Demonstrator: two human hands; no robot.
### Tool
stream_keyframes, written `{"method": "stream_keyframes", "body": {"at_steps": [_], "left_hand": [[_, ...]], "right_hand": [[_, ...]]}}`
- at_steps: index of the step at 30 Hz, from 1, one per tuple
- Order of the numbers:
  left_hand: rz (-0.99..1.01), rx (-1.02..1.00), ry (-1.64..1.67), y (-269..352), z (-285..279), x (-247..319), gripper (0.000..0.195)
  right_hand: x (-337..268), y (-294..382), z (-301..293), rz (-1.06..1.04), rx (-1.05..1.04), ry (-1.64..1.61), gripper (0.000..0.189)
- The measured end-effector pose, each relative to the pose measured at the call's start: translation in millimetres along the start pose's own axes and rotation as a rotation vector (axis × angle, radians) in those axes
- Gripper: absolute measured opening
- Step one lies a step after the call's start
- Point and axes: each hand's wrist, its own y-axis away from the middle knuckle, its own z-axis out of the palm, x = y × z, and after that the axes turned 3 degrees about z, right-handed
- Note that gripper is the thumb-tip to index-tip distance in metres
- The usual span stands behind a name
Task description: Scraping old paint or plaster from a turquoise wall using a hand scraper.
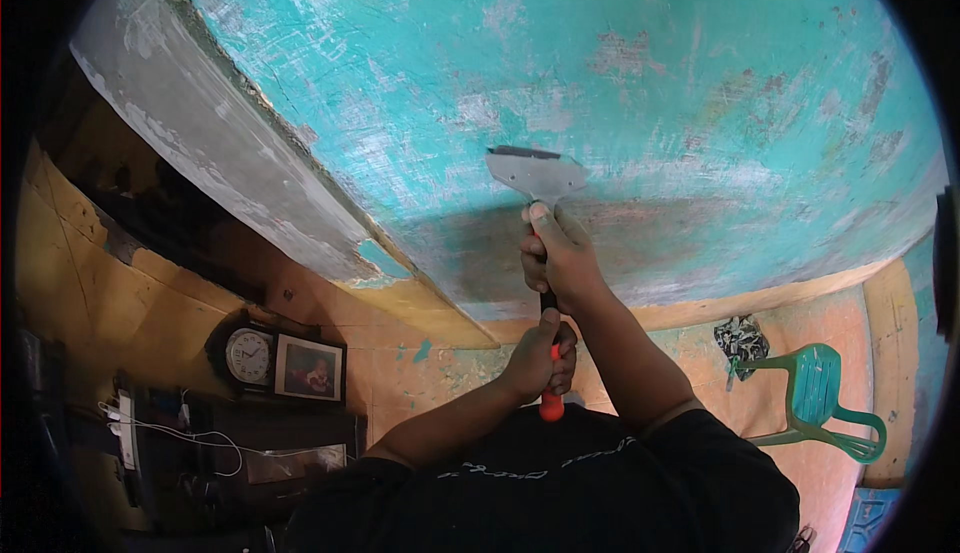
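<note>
Both of my hands grip one long-handled wall scraper with a wide metal head (535,173) and an orange-and-black handle (552,407). My left hand (541,358) is closed round the lower handle near its orange end. Higher up, my right hand (559,253) holds the handle just below the head, its thumb lying along it. The head with its dark blade edge is over the turquoise painted wall (637,118), which shows scratched, worn and grey patches. Whether the blade touches the wall I cannot tell.
A grey plastered wall edge (202,125) runs down the left. Below it are a clock (248,356), a framed picture (307,367) and a power strip (125,433) with white cables. At right stand a green plastic chair (816,392) and a dark plastic bag (741,344). Paint flakes lie on the floor (442,380).
</note>
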Motion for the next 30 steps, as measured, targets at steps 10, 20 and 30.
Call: {"method": "stream_keyframes", "body": {"at_steps": [10,20,30], "left_hand": [[0.014,0.006,-0.016,0,-2,-4,0.056],[0.021,-0.002,-0.008,-5,-3,-4,0.056],[0.037,-0.011,-0.025,-3,2,5,0.057]], "right_hand": [[6,0,-4,-0.003,0.024,0.002,0.025],[0,0,-3,0.018,0.022,0.021,0.025],[-7,-1,4,-0.054,0.001,0.032,0.027]]}}
